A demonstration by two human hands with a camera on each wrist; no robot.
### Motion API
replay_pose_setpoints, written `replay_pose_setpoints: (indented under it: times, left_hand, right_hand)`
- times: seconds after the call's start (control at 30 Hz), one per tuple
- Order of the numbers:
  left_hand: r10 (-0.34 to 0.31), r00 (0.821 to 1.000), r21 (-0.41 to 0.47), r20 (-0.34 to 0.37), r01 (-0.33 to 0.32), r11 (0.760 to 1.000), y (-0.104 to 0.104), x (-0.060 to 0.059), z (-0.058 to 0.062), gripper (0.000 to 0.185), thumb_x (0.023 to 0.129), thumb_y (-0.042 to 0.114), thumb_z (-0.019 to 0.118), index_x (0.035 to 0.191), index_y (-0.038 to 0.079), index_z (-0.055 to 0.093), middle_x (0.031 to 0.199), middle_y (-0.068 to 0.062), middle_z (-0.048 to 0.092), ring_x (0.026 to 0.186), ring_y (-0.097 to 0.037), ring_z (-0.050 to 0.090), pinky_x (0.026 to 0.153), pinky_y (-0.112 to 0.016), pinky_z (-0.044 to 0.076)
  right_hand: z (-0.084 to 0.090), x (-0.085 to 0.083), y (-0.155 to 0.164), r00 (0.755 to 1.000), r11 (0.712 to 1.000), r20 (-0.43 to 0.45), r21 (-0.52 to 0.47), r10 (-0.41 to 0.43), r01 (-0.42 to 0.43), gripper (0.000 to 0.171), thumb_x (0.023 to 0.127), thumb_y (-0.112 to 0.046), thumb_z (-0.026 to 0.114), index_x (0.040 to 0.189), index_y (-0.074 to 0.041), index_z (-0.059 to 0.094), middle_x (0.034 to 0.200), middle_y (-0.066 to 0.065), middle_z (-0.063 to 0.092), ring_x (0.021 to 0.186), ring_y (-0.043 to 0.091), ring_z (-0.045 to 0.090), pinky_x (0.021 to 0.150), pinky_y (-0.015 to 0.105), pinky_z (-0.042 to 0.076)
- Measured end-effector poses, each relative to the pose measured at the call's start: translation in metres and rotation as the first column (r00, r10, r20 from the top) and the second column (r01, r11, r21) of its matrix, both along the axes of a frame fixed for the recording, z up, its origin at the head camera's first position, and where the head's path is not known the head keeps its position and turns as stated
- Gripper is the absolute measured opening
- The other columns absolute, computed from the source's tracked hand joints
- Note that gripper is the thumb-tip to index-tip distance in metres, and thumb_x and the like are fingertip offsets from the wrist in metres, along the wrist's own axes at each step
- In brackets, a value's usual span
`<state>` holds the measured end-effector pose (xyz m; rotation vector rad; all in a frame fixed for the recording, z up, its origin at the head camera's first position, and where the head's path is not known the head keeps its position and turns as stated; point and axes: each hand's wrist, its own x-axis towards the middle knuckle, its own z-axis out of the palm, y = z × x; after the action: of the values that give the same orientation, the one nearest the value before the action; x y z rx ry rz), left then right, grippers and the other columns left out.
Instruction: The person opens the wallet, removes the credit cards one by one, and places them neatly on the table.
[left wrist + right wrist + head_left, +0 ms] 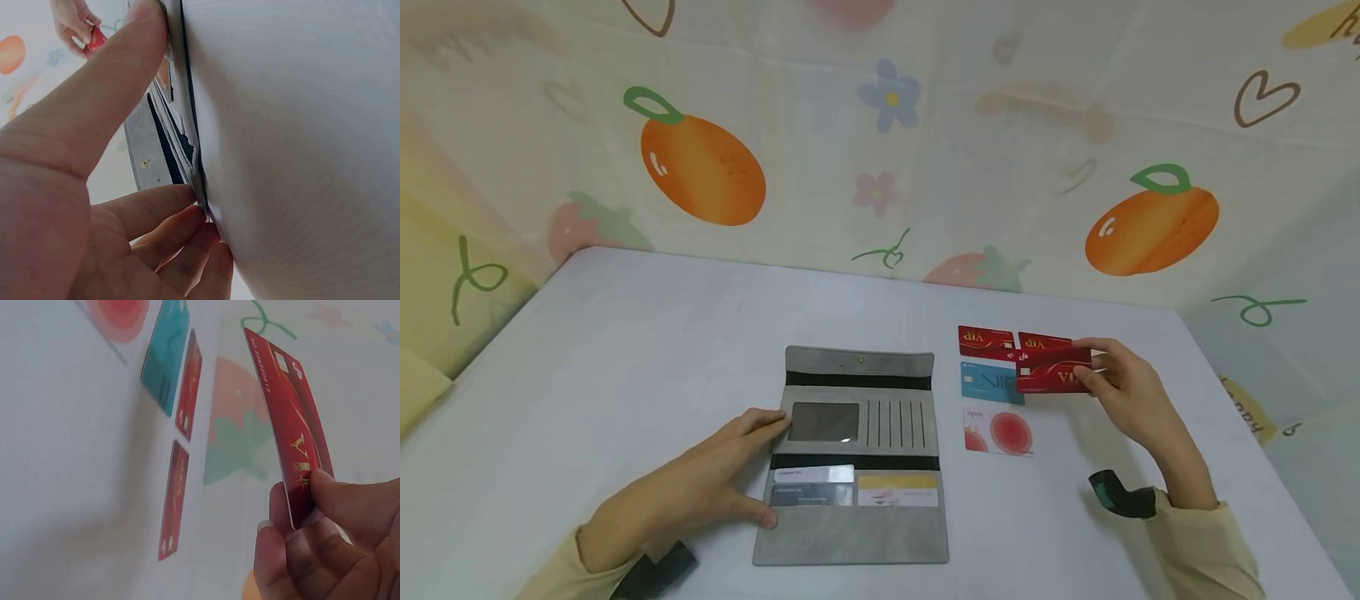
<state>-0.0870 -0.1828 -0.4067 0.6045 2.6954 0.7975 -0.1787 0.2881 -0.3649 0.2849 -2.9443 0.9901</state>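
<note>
Right hand [1131, 392] pinches red VIP card [1052, 371] by edge above laid-out cards; thin grip risks slip. Left hand [700, 487], fingers flat, pins open wallet [857, 454]; wallet could shift if pressure eases.

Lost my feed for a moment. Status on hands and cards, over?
Left hand flat on open wallet. Right hand pinches red card, lifted off table. Four cards lie below; nothing blocks wallet.

A: Where does the head camera look from?
B: High up, down at the whole table [625, 350].
A: And the wrist ones?
B: Very close and low. Both also show the red card [294, 456] the head view sees.
</note>
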Motion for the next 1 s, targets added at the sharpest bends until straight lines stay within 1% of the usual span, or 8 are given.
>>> replay_pose_setpoints:
  times: [0.13,0.23,0.33,0.53,0.67,0.8,0.9,1.0]
  left_hand:
    - [0.000,1.000,-0.005,0.001,0.000,1.000,0.000,0.000,0.000,0.112,0.063,0.054,0.086,0.148,-0.002,0.040,0.150,-0.017,0.040,0.138,-0.039,0.042,0.107,-0.059,0.041]
    - [-0.002,1.000,-0.008,-0.001,0.002,1.000,0.000,0.000,0.000,0.112,0.063,0.055,0.086,0.148,-0.001,0.040,0.150,-0.017,0.040,0.138,-0.039,0.042,0.107,-0.059,0.042]
    - [0.000,1.000,-0.010,-0.003,0.000,1.000,0.000,0.000,0.000,0.112,0.063,0.056,0.085,0.149,-0.001,0.040,0.150,-0.017,0.040,0.138,-0.039,0.042,0.107,-0.058,0.042]
    - [0.009,1.000,-0.010,0.006,-0.009,1.000,0.000,0.001,0.000,0.113,0.063,0.056,0.085,0.149,0.000,0.040,0.151,-0.017,0.039,0.138,-0.039,0.042,0.108,-0.058,0.041]
    - [0.009,1.000,-0.013,0.001,-0.009,1.000,0.001,0.001,0.000,0.113,0.062,0.056,0.085,0.149,0.000,0.040,0.151,-0.017,0.040,0.138,-0.038,0.042,0.107,-0.058,0.041]
    - [0.008,1.000,-0.016,-0.004,-0.008,1.000,0.001,0.001,0.001,0.113,0.062,0.056,0.086,0.149,-0.001,0.040,0.150,-0.017,0.040,0.138,-0.038,0.043,0.107,-0.058,0.042]
    - [0.001,1.000,-0.013,-0.012,-0.001,1.000,0.001,0.001,0.001,0.112,0.063,0.056,0.085,0.148,-0.001,0.041,0.150,-0.017,0.040,0.137,-0.038,0.043,0.107,-0.058,0.042]
    - [-0.011,1.000,-0.005,-0.023,0.011,1.000,0.000,0.002,0.001,0.111,0.064,0.055,0.085,0.148,-0.002,0.040,0.150,-0.017,0.040,0.137,-0.038,0.043,0.107,-0.057,0.042]
  right_hand:
    - [-0.002,-0.006,0.010,1.000,0.999,0.003,0.022,-0.029,0.028,0.042,0.101,-0.011,0.054,0.140,0.002,0.046,0.116,0.034,0.062,0.096,0.045,0.067,0.068,0.016,0.054]
    - [-0.004,-0.010,0.017,0.999,0.998,0.012,0.035,-0.042,0.042,0.043,0.101,-0.012,0.054,0.141,0.003,0.046,0.117,0.036,0.061,0.097,0.046,0.067,0.070,0.025,0.059]
    - [-0.006,-0.014,0.024,0.998,0.998,0.023,0.046,-0.053,0.052,0.044,0.102,-0.014,0.054,0.141,0.003,0.045,0.121,0.037,0.059,0.100,0.049,0.065,0.072,0.034,0.062]
    - [-0.010,-0.020,0.036,0.997,0.995,0.042,0.071,-0.068,0.065,0.045,0.102,-0.017,0.053,0.141,0.004,0.043,0.125,0.039,0.056,0.104,0.052,0.062,0.076,0.046,0.062]
    - [-0.012,-0.024,0.044,0.992,0.993,0.074,0.077,-0.100,0.095,0.049,0.103,-0.020,0.052,0.143,0.006,0.039,0.128,0.040,0.053,0.108,0.053,0.060,0.082,0.053,0.059]
    - [-0.013,-0.026,0.052,0.985,0.989,0.113,0.073,-0.133,0.125,0.052,0.104,-0.022,0.050,0.144,0.008,0.036,0.132,0.041,0.050,0.111,0.053,0.057,0.085,0.054,0.058]
    - [-0.014,-0.027,0.057,0.983,0.989,0.123,0.068,-0.139,0.132,0.052,0.104,-0.023,0.049,0.144,0.008,0.035,0.133,0.041,0.049,0.112,0.053,0.056,0.085,0.052,0.059]
    - [-0.015,-0.028,0.062,0.982,0.988,0.127,0.072,-0.143,0.134,0.052,0.105,-0.023,0.048,0.143,0.009,0.035,0.133,0.041,0.048,0.112,0.053,0.056,0.083,0.047,0.060]
